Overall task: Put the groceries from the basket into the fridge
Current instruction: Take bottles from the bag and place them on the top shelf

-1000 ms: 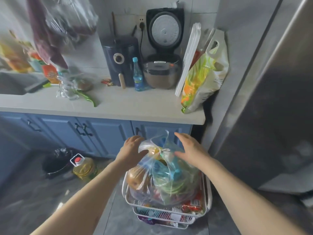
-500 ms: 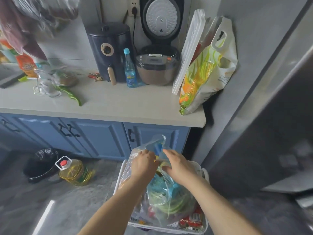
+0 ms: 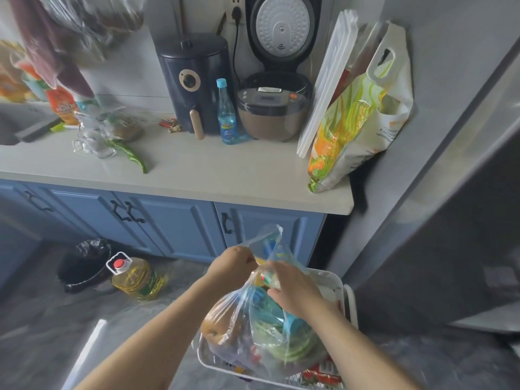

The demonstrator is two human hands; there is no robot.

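while a cooking-oil jug point(image 3: 134, 278) sits on the floor at far left beside a black bin point(image 3: 84, 264), a person bends over a white basket point(image 3: 336, 280) of groceries at the foot of blue cabinets point(image 3: 174, 220). the left hand point(image 3: 233, 264) pinches one side of the mouth of a clear plastic bag point(image 3: 253, 327); the right hand point(image 3: 292, 288), fingers curled, grasps the opposite side at the knot. the bag, packed with a brown round item, green vegetables and something blue, rests in the basket directly beneath both hands, its gathered neck pointing up and away towards the cabinets. both hands are at the neck, the right lying over the bulk of the bag and so slightly nearer its load. the fridge point(image 3: 455, 220), its grey door seemingly closed, stands just to the right of the basket, so any lift would likely carry the bag up and rightward. on the counter point(image 3: 197, 170) beyond stand an air fryer point(image 3: 197, 83), a rice cooker point(image 3: 274, 108) and a printed sack point(image 3: 357, 119).
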